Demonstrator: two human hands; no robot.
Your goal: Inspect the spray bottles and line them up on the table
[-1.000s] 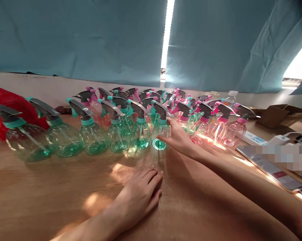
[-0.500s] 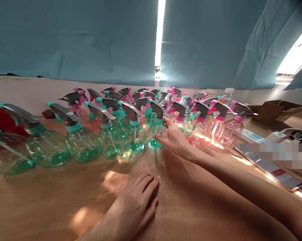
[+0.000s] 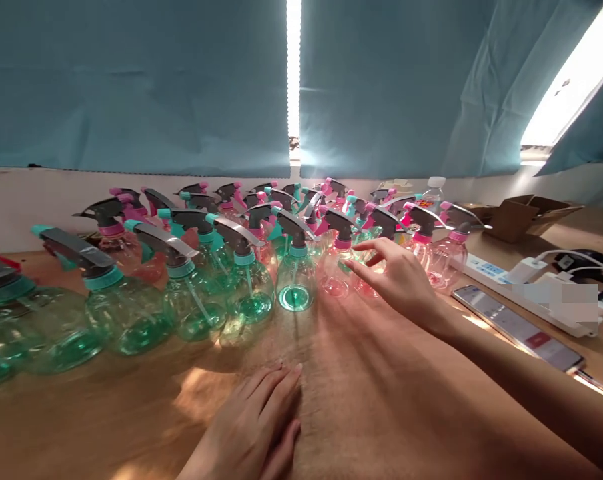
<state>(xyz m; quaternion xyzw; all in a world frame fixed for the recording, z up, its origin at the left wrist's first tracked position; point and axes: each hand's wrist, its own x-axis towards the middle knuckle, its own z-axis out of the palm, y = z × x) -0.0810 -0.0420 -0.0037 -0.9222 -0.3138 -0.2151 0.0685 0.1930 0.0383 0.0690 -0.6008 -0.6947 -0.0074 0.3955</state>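
Observation:
Rows of spray bottles stand upright across the wooden table. Green ones with teal collars, such as the green bottle, fill the left and centre of the front row; pink ones, such as the pink bottle, stand to the right. My right hand is raised just in front of the pink bottles, thumb and fingers apart, holding nothing; its fingertips are close to the pink bottle's right side, and contact is unclear. Flat on the table near the front rests my left hand, empty, with fingers stretched out.
On the right lie a phone, a white power strip with plugs and cables, and an open cardboard box. A clear bottle with a white cap stands behind the pink bottles. Blue-grey curtains hang behind.
My right hand has moved off the green bottle to the right, toward the pink ones, and its fingers are apart. The view has shifted slightly. My left hand stays on the table.

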